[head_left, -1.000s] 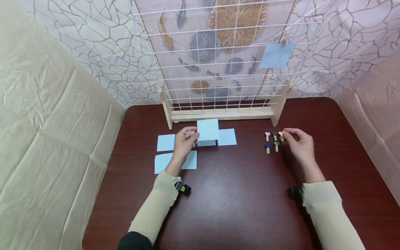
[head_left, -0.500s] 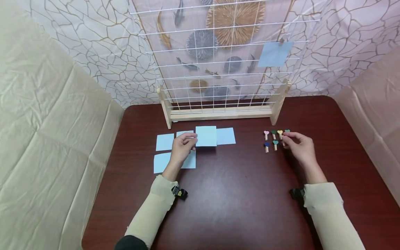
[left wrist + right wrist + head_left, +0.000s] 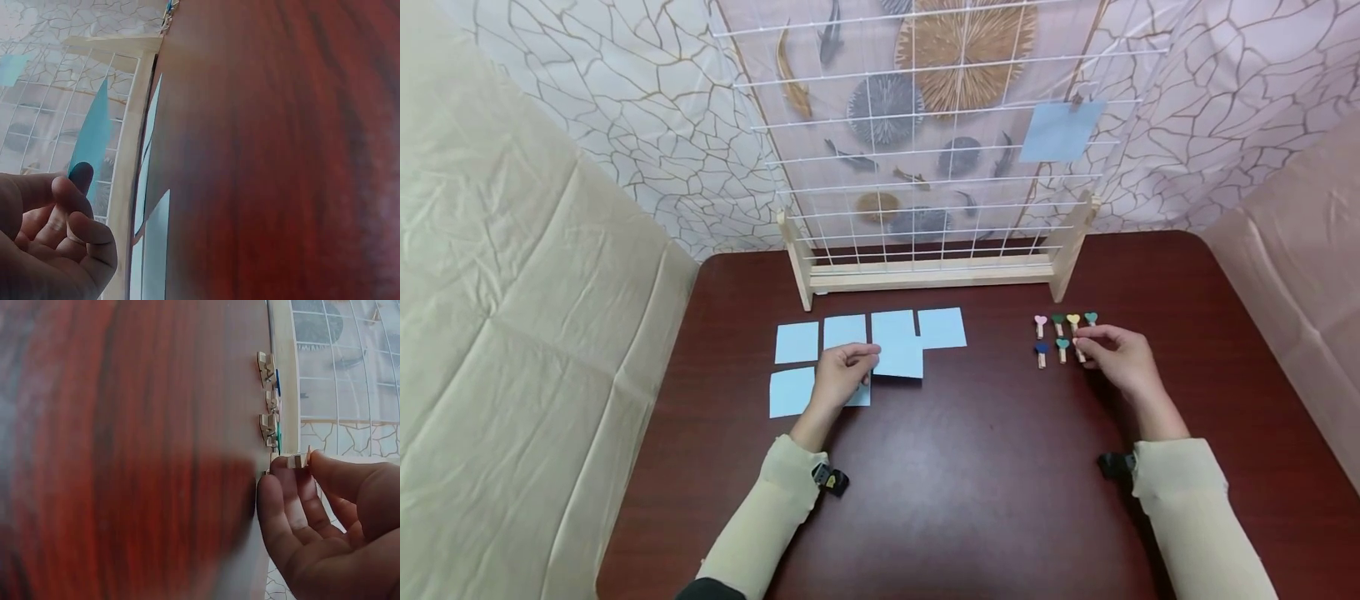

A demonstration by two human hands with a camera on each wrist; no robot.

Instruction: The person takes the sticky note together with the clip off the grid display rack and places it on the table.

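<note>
My left hand point(image 3: 837, 377) pinches a light blue square of paper point(image 3: 901, 358) by its left edge, held raised over the row of squares. Seen in the left wrist view, this paper square point(image 3: 92, 140) stands nearly edge-on between thumb and fingertips. At the right, my right hand point(image 3: 1126, 365) pinches a small wooden clothespin point(image 3: 296, 461) between thumb and fingers. Beside it several mini clothespins with coloured hearts lie in two rows, among them a yellow-heart clothespin point(image 3: 1073, 322), a pink-heart clothespin point(image 3: 1041, 325) and a blue-heart clothespin point(image 3: 1041, 355).
Several more blue paper squares point(image 3: 797, 342) lie on the dark red table point(image 3: 970, 467). A white wire grid point(image 3: 925, 167) on a wooden stand point(image 3: 932, 277) rises behind them. From its upper right hangs a clipped blue square point(image 3: 1062, 132). Cloth screens the sides.
My left hand has drawn the paper square towards me, uncovering the squares behind it. My right hand has moved slightly nearer me with the clothespin, and a green-heart clothespin now shows fully above it.
</note>
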